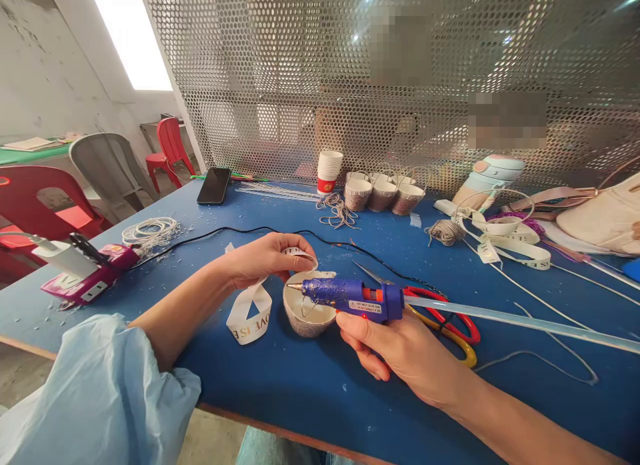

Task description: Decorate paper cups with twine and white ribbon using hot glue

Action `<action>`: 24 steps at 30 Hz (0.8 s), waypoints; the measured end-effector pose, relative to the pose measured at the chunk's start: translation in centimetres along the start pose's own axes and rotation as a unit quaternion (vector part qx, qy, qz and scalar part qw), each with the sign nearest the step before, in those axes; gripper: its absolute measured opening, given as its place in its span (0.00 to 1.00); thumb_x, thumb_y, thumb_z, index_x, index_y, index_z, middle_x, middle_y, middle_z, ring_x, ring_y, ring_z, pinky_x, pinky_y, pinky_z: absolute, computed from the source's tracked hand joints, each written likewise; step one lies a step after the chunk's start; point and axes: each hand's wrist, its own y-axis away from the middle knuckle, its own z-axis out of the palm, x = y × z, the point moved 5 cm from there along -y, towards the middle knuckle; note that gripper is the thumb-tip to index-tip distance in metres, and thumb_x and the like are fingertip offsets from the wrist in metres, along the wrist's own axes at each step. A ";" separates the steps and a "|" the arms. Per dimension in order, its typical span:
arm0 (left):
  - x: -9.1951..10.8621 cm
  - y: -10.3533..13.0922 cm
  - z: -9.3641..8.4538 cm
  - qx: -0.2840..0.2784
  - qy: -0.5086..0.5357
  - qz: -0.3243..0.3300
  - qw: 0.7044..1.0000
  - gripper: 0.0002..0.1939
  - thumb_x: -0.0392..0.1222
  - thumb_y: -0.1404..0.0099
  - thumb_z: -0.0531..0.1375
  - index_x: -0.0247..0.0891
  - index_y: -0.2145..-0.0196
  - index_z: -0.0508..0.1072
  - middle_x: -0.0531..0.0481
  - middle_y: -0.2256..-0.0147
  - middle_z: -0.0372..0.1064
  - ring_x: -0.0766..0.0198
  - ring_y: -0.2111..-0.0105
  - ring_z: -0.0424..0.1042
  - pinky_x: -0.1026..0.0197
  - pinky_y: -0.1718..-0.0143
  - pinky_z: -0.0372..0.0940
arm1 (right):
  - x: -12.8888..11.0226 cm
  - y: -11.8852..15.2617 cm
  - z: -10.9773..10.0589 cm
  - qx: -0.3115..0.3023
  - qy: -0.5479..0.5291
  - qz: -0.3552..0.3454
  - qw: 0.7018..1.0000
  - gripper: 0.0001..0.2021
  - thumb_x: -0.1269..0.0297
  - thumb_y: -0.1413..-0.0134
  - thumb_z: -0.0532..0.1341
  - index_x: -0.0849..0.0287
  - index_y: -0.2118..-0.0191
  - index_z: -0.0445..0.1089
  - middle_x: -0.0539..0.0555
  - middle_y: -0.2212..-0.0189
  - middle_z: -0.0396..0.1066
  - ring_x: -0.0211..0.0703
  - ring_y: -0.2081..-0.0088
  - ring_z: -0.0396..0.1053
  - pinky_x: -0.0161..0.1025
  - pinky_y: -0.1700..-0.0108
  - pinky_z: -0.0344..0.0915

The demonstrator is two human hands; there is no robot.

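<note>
The blue table (310, 398) carries all the work, with a perforated metal screen (400, 85) closing it off at twelve o'clock. At centre, the right hand (400, 351) is closed around a blue glue gun (350, 298), its nozzle aimed toward nine o'clock over the rim of a small wrapped cup (305, 315), evidently so the tip reaches the rim. The left hand (265, 258), at eleven o'clock of the cup, pinches a white printed ribbon (249, 315) against the far rim, steadying it there. Scissors (450, 325) lie just behind the gun at three o'clock. Finished cups (383, 193) and a paper cup stack (329, 171) stand at twelve o'clock; a phone (214, 185) lies at eleven.
</note>
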 end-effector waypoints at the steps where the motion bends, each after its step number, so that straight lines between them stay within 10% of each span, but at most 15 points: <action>1: 0.0 0.0 0.0 0.001 -0.001 0.000 1.000 0.11 0.45 0.44 0.67 0.36 0.68 0.73 0.54 0.72 0.67 0.70 0.73 0.63 0.66 0.73 0.58 | -0.1 0.1 0.0 0.012 0.008 -0.001 1.000 0.19 0.49 0.40 0.57 0.59 0.75 0.59 0.44 0.80 0.58 0.28 0.84 0.54 0.33 0.79 0.52; 24: 0.2 0.1 0.2 0.007 -0.010 0.001 1.000 0.13 0.46 0.46 0.67 0.36 0.67 0.73 0.52 0.71 0.67 0.68 0.72 0.64 0.65 0.72 0.59 | -0.6 0.0 0.0 0.017 -0.052 -0.007 0.998 0.19 0.51 0.45 0.61 0.59 0.77 0.58 0.44 0.81 0.58 0.26 0.86 0.52 0.32 0.81 0.51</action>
